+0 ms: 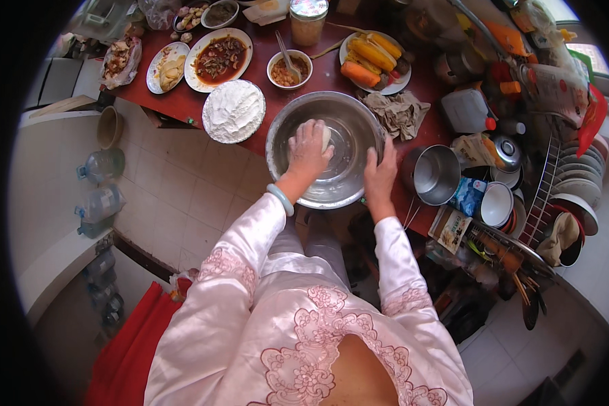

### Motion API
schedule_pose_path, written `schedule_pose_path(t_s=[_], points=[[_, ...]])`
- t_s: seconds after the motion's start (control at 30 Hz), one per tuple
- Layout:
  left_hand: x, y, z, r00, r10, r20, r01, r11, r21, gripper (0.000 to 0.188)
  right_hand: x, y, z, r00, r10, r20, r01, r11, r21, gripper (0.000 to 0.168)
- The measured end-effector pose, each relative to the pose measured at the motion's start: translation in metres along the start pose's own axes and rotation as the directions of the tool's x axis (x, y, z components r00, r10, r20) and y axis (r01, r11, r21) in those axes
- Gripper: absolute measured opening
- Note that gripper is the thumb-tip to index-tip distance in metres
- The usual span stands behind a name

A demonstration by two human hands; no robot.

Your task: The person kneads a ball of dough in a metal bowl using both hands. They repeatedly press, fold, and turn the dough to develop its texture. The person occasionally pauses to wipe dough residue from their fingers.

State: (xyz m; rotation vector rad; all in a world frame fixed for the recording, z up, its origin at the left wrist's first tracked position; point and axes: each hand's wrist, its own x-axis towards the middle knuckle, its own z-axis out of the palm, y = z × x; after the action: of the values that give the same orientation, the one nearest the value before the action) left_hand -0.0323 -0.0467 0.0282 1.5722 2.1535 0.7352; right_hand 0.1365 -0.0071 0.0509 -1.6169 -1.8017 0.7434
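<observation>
A wide stainless steel basin [342, 177] stands at the edge of the red table, with whitish residue on its inner wall. Inside it, my left hand [309, 144] is closed over a pale lump of dough [326, 138], mostly hidden under the fingers. My right hand [380, 167] rests at the basin's right rim, thumb inside, fingers along the edge; whether it grips the rim is hard to tell. Left of the basin is a bowl heaped with white flour [234, 111]. A crumpled beige cloth [398, 112] lies by the basin's upper right.
Behind the basin are a small bowl with a spoon [290, 69], a plate of dark food in sauce [219, 60], a lidded glass jar [308, 23] and a plate of corn [375, 53]. A steel pot [437, 175] and a dish rack [543, 188] stand to the right.
</observation>
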Motion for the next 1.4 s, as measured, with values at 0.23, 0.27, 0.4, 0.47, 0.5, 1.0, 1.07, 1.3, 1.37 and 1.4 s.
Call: schedule_pose_path(t_s=[0.23, 0.27, 0.4, 0.47, 0.5, 1.0, 1.07, 1.3, 1.37, 1.4], points=[[0.018, -0.013, 0.009, 0.925, -0.115, 0.362, 0.124, 0.992, 0.001, 0.084, -0.011, 0.009, 0.007, 0.999, 0.004, -0.045, -0.005, 1.000, -0.020, 0.061], [0.024, -0.026, 0.003, 0.898, -0.007, 0.441, 0.035, 0.998, -0.055, 0.086, -0.004, 0.014, 0.003, 1.000, -0.011, -0.026, 0.010, 0.999, -0.037, 0.061], [0.030, -0.028, 0.000, 0.911, 0.190, 0.367, -0.222, 0.974, 0.046, 0.082, 0.016, 0.021, -0.002, 0.993, -0.096, 0.061, 0.097, 0.995, -0.012, 0.061], [0.031, -0.015, 0.007, 0.911, 0.340, 0.234, -0.395, 0.882, 0.257, 0.069, 0.020, 0.022, 0.001, 0.992, -0.114, 0.058, 0.114, 0.993, 0.000, 0.062], [0.029, -0.011, 0.017, 0.889, 0.394, 0.232, -0.433, 0.888, 0.154, 0.066, 0.021, 0.023, 0.002, 0.990, -0.128, 0.054, 0.128, 0.992, -0.002, 0.062], [0.000, 0.004, 0.063, 0.857, 0.372, 0.356, -0.398, 0.918, -0.002, 0.044, 0.030, 0.027, 0.003, 0.977, -0.187, 0.098, 0.190, 0.981, -0.022, 0.062], [0.010, 0.009, 0.056, 0.832, 0.335, 0.442, -0.347, 0.936, -0.057, 0.041, 0.031, 0.026, 0.003, 0.976, -0.191, 0.107, 0.196, 0.980, -0.041, 0.062], [-0.033, -0.016, 0.050, 0.568, 0.418, 0.709, -0.208, 0.906, -0.369, 0.036, 0.045, 0.024, -0.003, 0.949, -0.209, 0.237, 0.220, 0.975, -0.025, 0.059], [-0.019, -0.011, 0.059, 0.602, 0.397, 0.693, -0.180, 0.913, -0.367, 0.040, 0.059, 0.016, -0.007, 0.914, -0.208, 0.347, 0.231, 0.973, -0.026, 0.060], [-0.009, -0.013, 0.068, 0.708, 0.392, 0.588, -0.207, 0.911, -0.358, 0.040, 0.065, 0.016, -0.006, 0.905, -0.226, 0.359, 0.253, 0.967, -0.029, 0.054]])
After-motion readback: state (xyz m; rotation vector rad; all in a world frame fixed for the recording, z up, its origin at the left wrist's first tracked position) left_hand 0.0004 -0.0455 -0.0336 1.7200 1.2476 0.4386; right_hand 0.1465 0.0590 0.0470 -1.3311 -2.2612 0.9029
